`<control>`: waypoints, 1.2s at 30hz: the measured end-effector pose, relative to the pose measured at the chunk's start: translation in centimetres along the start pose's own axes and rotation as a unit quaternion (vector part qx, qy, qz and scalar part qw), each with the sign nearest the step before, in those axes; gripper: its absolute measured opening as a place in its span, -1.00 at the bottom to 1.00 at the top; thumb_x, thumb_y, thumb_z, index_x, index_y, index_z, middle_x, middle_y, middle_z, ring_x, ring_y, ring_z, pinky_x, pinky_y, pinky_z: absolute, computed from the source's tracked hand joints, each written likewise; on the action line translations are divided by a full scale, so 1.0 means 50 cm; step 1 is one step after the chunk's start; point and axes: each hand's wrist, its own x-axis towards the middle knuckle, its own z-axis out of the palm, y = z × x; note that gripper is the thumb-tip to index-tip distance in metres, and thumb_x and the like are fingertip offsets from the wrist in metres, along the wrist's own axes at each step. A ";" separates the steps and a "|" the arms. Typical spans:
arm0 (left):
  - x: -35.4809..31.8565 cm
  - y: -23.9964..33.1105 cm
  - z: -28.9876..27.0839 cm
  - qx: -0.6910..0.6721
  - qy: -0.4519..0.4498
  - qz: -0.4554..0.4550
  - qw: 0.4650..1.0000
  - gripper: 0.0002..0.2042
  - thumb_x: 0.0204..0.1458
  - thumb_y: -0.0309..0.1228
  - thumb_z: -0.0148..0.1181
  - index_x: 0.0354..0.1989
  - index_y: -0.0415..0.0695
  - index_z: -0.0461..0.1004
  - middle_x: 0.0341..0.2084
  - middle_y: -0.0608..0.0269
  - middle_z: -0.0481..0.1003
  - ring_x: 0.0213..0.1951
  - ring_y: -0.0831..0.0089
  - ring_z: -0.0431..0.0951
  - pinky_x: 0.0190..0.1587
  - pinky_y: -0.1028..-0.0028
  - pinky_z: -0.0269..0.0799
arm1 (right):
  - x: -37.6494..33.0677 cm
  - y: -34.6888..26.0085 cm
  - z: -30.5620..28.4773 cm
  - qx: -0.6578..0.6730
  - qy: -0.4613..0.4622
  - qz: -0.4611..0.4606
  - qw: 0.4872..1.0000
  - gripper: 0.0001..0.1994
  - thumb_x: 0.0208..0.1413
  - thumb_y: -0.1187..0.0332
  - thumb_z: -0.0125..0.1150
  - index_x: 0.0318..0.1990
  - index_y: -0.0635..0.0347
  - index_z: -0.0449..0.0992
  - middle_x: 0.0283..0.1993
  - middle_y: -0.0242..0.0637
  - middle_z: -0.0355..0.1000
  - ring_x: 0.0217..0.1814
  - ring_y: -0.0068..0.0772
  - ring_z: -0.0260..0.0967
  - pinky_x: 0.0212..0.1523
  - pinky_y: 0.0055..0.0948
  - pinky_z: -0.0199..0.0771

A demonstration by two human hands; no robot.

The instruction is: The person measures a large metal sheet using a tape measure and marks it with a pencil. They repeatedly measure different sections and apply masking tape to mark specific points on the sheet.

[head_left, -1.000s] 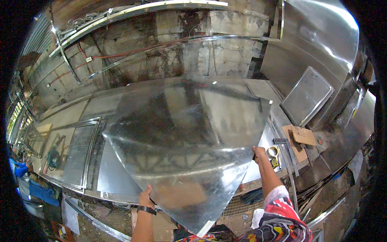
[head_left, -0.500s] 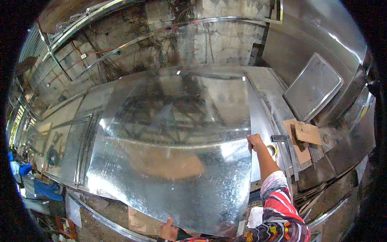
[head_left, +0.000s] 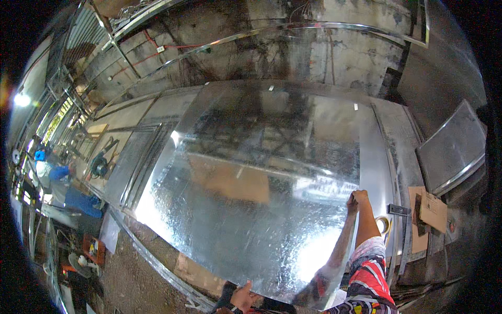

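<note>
At the near edge of the large, shiny metal sheet [head_left: 251, 178] is the left hand [head_left: 242, 297], its thumb up against that edge; the rest is partly hidden, so I cannot tell whether its fingers are clamped. The right hand [head_left: 358, 195], reached out on a straight arm, has its fingers clamped on the sheet's right edge. The sheet spreads over the counter [head_left: 400, 125], mirroring the right arm; whether it rests fully there cannot be told.

Just right of the sheet, beyond a paler metal strip [head_left: 374, 162], are a roll of tape [head_left: 383, 225] and a dark rectangular block [head_left: 399, 210]. Further right of the sheet are cardboard pieces [head_left: 433, 212], and behind these a shallow metal panel [head_left: 452, 149] stands tilted.

Left of the sheet lie a narrow metal frame [head_left: 141, 167] and, further off, a dark round-bodied tool [head_left: 99, 165]. Well left of the sheet is another person [head_left: 52, 170] in blue. Beyond the sheet's far edge, which bears small white patches [head_left: 271, 88], rises a stained wall [head_left: 293, 57].
</note>
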 end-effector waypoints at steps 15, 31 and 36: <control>0.037 -0.082 -0.036 -0.164 0.205 -0.077 0.962 -0.40 0.10 0.12 0.39 -0.02 -0.21 0.44 -0.31 0.31 0.43 -0.19 0.30 0.58 -0.06 0.34 0.54 | -0.783 -0.877 -0.582 0.755 -0.330 0.241 0.513 -0.56 0.31 0.09 0.29 0.03 0.39 0.58 -0.15 -0.17 0.58 -0.18 -0.26 0.58 -0.21 -0.28 0.61; -0.465 0.610 -0.383 -0.113 0.446 0.183 0.869 -0.32 0.19 -0.01 0.33 0.43 0.02 0.31 0.25 0.06 0.37 -0.12 0.14 0.51 -0.08 -0.04 0.50 | -0.897 -1.065 -0.271 0.810 0.085 0.568 0.113 -0.51 0.40 -0.09 0.11 0.21 0.11 0.41 0.17 -0.09 0.45 0.25 0.11 0.41 0.31 0.15 0.47; -0.549 0.658 -0.334 -0.201 0.543 0.201 0.790 -0.50 0.22 -0.20 0.38 0.22 -0.15 0.37 -0.29 -0.03 0.49 -0.41 0.13 0.51 -0.32 0.03 0.54 | -0.893 -1.079 -0.293 0.825 0.106 0.530 0.162 -0.65 0.44 0.02 0.10 0.05 0.12 0.47 0.03 -0.06 0.50 0.03 0.04 0.52 -0.04 0.01 0.69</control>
